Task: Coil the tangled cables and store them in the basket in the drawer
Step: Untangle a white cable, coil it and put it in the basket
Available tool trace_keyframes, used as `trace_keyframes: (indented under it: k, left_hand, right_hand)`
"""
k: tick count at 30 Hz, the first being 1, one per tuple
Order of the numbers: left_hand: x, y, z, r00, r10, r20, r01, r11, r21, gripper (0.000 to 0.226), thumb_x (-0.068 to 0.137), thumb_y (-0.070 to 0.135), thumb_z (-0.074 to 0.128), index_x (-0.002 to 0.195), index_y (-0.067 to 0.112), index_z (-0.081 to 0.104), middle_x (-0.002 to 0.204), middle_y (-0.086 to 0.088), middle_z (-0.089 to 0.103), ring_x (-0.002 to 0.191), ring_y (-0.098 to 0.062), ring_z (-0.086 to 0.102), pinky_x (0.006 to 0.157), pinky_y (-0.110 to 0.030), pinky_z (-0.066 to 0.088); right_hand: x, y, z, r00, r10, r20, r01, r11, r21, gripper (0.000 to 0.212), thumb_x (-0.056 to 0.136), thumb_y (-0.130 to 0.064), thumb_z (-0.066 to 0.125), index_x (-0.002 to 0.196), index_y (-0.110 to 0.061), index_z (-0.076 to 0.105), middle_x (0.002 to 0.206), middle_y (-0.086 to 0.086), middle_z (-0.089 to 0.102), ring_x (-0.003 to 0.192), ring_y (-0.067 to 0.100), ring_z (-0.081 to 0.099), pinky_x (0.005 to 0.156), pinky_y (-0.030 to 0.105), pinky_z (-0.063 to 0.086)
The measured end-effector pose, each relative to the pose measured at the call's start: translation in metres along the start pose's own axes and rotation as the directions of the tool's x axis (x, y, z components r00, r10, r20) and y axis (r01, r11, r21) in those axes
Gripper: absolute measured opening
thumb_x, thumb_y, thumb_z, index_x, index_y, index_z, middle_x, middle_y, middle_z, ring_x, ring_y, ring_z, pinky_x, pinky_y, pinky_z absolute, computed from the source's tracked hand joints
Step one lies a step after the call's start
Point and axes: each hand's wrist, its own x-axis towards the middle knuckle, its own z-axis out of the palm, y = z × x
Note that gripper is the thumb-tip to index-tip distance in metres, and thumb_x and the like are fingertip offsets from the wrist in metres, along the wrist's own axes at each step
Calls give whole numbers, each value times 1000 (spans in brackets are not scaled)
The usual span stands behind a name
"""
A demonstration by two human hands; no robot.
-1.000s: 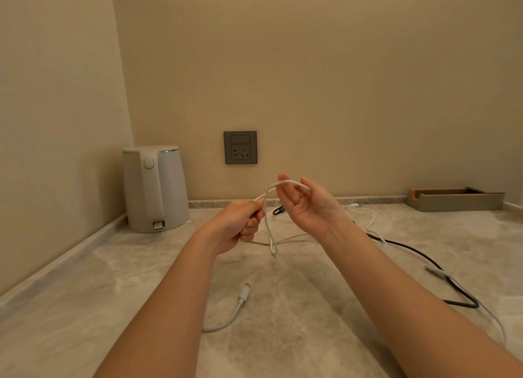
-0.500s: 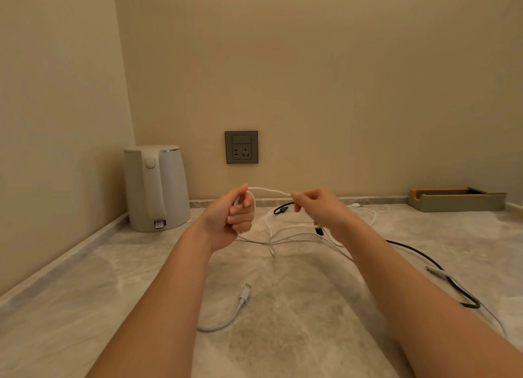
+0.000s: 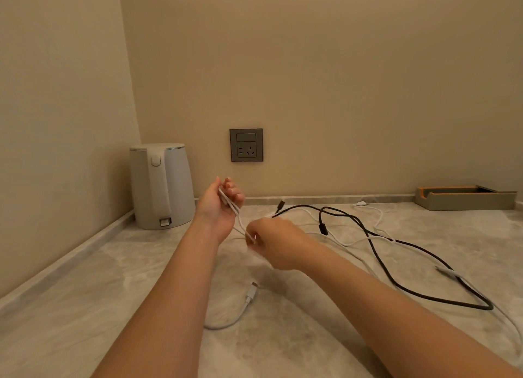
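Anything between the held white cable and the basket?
The left hand and right hand grip the white cable. Right of them the black cable crosses white strands on the counter, likely a snag. The basket and drawer are out of view.

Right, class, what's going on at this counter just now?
A person is coiling a white cable. The left hand holds a few strands of it raised above the counter, while the right hand pinches the same cable lower down. A black cable and a white plug end lie loose on the counter, not yet coiled.
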Motion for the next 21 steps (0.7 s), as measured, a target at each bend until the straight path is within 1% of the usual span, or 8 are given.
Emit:
trace_keyframes:
  k: [3, 6, 7, 10, 12, 14, 17, 21]
  left_hand:
    - [0, 0, 0, 994, 77, -81, -71, 994, 81, 40, 104, 26, 33, 72, 9, 50, 45, 2, 51, 36, -5, 49, 40, -15, 44]
    - [1, -4, 3, 980, 158, -122, -128, 967, 221, 40, 104, 26, 33, 74, 8, 51, 44, 1, 55, 37, -7, 53, 42, -17, 47]
    - [1, -5, 4, 974, 185, -127, -146, 952, 270, 40, 105, 26, 32, 74, 8, 50, 42, 2, 55, 36, -7, 53, 42, -17, 47]
    - [1, -10, 5, 961, 243, -131, -175, 902, 394, 39, 105, 25, 30, 76, 7, 49, 44, 0, 56, 36, -7, 55, 41, -17, 47]
    - [1, -11, 4, 951, 283, -128, -198, 870, 452, 39, 105, 26, 29, 77, 7, 49, 54, -4, 56, 38, -8, 55, 42, -19, 47]
    - [1, -11, 5, 925, 364, -110, -263, 821, 507, 39, 105, 26, 27, 79, 9, 49, 63, -5, 54, 43, -8, 55, 44, -20, 47]
    - [-1, -9, 7, 839, 537, -88, -401, 719, 568, 38, 105, 26, 26, 80, 11, 50, 63, -3, 54, 44, -6, 54, 46, -20, 46]
    - [0, -7, 5, 779, 614, -123, -412, 650, 639, 38, 105, 25, 24, 78, 13, 49, 64, -3, 55, 43, -4, 55, 44, -16, 45]
  right_hand:
    - [4, -2, 1, 996, 64, 56, -82, 901, 426, 14, 82, -11, 64, 69, -10, 58, 78, 11, 66, 73, 25, 62, 63, 30, 46]
    - [1, -3, -5, 966, 120, 227, -256, 533, 807, 17, 82, -1, 65, 73, -10, 53, 79, 11, 66, 64, 16, 66, 58, 23, 51]
    - [-1, -3, -9, 957, 99, 274, -287, 491, 823, 15, 83, -2, 64, 78, -9, 53, 77, 9, 66, 61, 14, 66, 59, 22, 53]
    - [-6, 3, -17, 932, 75, 353, -328, 583, 744, 7, 89, -8, 62, 92, -9, 55, 66, 2, 60, 49, 8, 57, 53, 20, 51]
    - [-6, 10, -23, 913, 115, 392, -391, 519, 760, 9, 91, -10, 60, 100, -12, 58, 63, 1, 56, 47, 8, 52, 50, 19, 49]
    - [-5, 17, -26, 883, 150, 444, -468, 225, 855, 11, 93, -5, 55, 102, -12, 55, 63, 3, 54, 46, 10, 51, 49, 20, 49]
    - [0, 16, -22, 873, 217, 437, -394, -215, 894, 15, 93, 4, 47, 100, -7, 54, 68, 7, 55, 50, 13, 57, 54, 26, 56]
    - [8, -2, -13, 867, 357, 347, -162, -456, 875, 20, 92, 9, 45, 105, -4, 54, 72, 11, 57, 59, 18, 61, 60, 30, 57]
